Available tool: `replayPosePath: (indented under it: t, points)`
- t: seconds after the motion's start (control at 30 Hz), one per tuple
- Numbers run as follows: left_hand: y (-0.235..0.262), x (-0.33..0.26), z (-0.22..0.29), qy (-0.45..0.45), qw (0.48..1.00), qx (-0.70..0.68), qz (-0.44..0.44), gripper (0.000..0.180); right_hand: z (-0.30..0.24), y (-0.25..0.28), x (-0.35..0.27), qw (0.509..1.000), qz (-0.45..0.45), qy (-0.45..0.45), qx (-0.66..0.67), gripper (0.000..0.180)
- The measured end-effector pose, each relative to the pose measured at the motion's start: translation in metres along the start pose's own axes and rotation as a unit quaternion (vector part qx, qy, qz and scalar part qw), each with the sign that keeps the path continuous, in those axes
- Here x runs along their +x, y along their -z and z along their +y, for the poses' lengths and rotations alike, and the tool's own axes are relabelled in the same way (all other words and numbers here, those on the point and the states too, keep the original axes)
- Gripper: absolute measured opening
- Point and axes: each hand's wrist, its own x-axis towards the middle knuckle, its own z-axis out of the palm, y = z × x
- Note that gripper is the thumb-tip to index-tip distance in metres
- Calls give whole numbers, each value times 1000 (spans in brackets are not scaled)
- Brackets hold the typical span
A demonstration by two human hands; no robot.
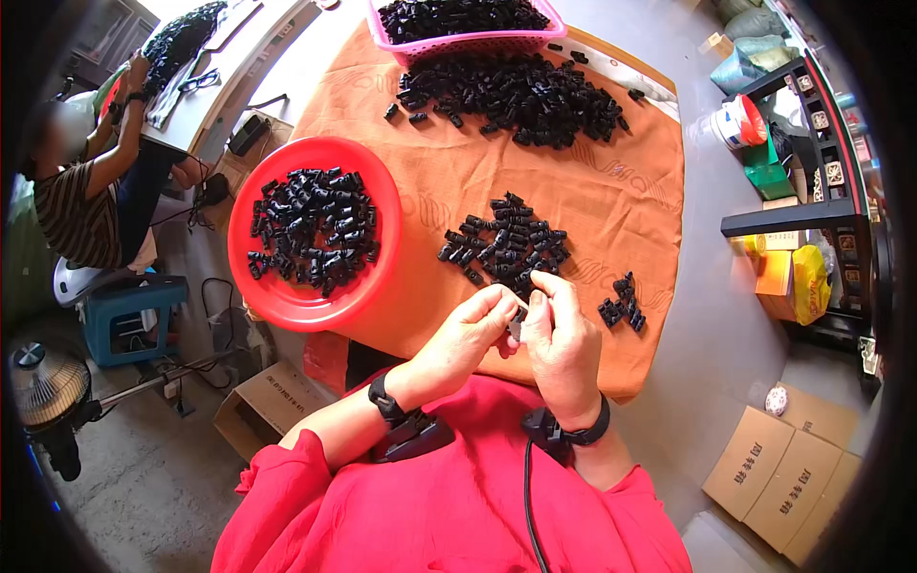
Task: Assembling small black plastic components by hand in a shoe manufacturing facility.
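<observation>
My left hand (470, 329) and my right hand (562, 339) meet at the near edge of the orange cloth (611, 205), fingertips pinched together on a small black plastic part (520, 313). Just beyond the fingers lies a loose pile of black parts (504, 246). A small cluster of black parts (623, 307) lies to the right of my right hand. A red round bowl (287, 291) holding several black parts stands to the left of my left hand. Both wrists wear black bands.
A large heap of black parts (521, 94) and a pink basket (478, 40) full of them are at the table's far side. Another person (91, 181) sits at the far left. Cardboard boxes (778, 473), a fan (46, 387), a blue stool (129, 315) and shelves (821, 162) surround the table.
</observation>
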Motion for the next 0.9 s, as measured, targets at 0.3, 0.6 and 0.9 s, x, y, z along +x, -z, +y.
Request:
replayPosePath:
  t: [0.3, 0.6, 0.9]
  points:
    - [5, 1, -4, -12, 1000, -3, -15, 22, -1, -2, 2, 1000, 5, 5, -9, 18]
    - [4, 3, -5, 8, 1000, 0, 15, 22, -1, -3, 1, 999, -20, -25, -11, 18]
    - [3, 6, -6, 4, 999, -26, 23, 21, 1, -4, 3, 999, -23, -46, -18, 20]
